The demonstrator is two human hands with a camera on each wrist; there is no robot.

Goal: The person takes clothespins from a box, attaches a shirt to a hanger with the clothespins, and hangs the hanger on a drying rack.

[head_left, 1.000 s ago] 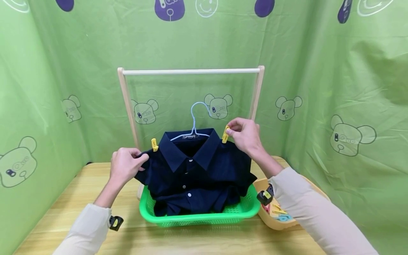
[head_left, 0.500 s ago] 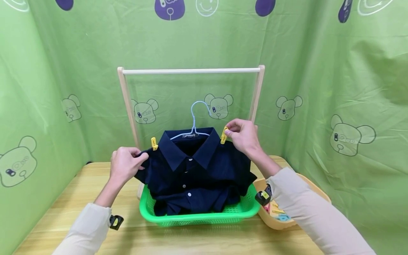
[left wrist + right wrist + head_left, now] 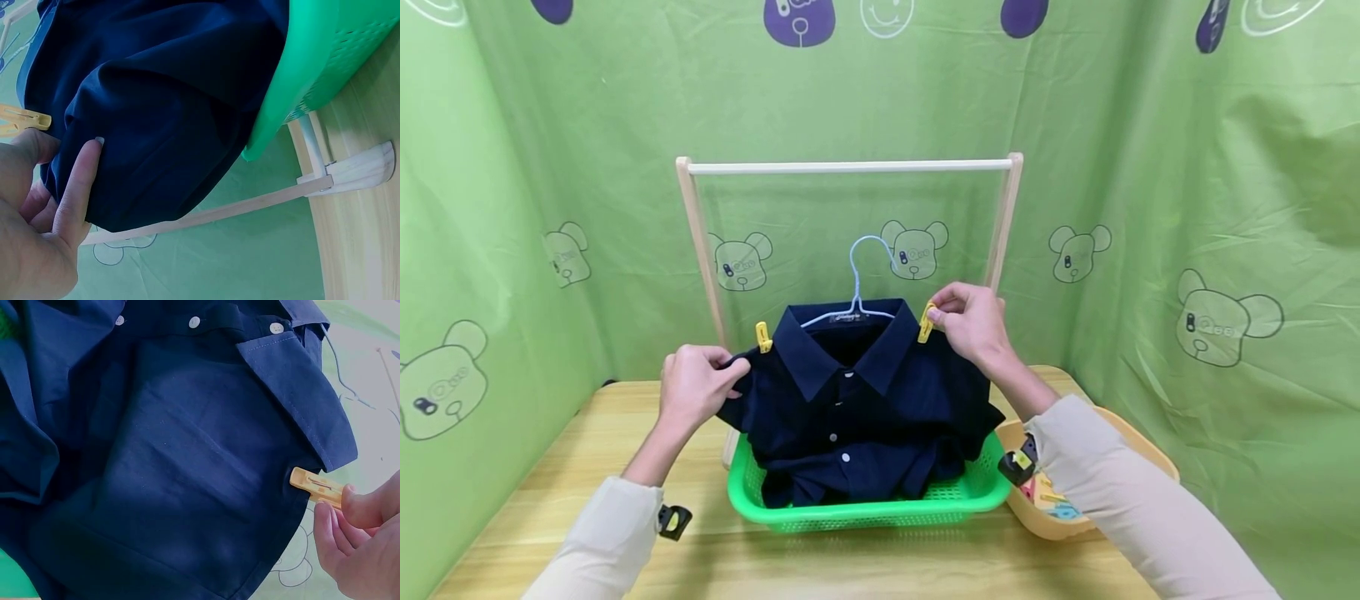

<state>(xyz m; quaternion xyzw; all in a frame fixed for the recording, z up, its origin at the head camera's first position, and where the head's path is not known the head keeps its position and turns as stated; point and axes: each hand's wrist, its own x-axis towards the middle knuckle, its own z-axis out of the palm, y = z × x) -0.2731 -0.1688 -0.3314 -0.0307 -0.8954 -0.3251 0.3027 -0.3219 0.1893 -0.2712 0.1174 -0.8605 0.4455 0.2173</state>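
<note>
A dark navy button-up shirt (image 3: pixel 880 417) hangs on a pale blue wire hanger (image 3: pixel 856 292), its lower part bunched in a green basket (image 3: pixel 880 514). My left hand (image 3: pixel 694 387) pinches the shirt's shoulder edge at the left. Beside it, a yellow clothespin (image 3: pixel 763 337) is clipped to that shoulder near the collar. With thumb and fingers, my right hand (image 3: pixel 973 321) pinches a second yellow clothespin (image 3: pixel 315 486). In the right wrist view its tip sits over the other shoulder's edge, just below the collar. Most of the hanger's arms are hidden inside the shirt.
A wooden rack with a white rail (image 3: pixel 850 167) stands behind the shirt. At the right, partly under my right sleeve, is an orange tub (image 3: pixel 1045 527) with several coloured clothespins (image 3: pixel 1051 498). Green printed curtains surround the wooden table (image 3: pixel 602 433).
My right hand has shifted slightly left and down with its clothespin. The hanger and collar have risen very slightly. My left hand has kept its pinch on the shirt and barely moved.
</note>
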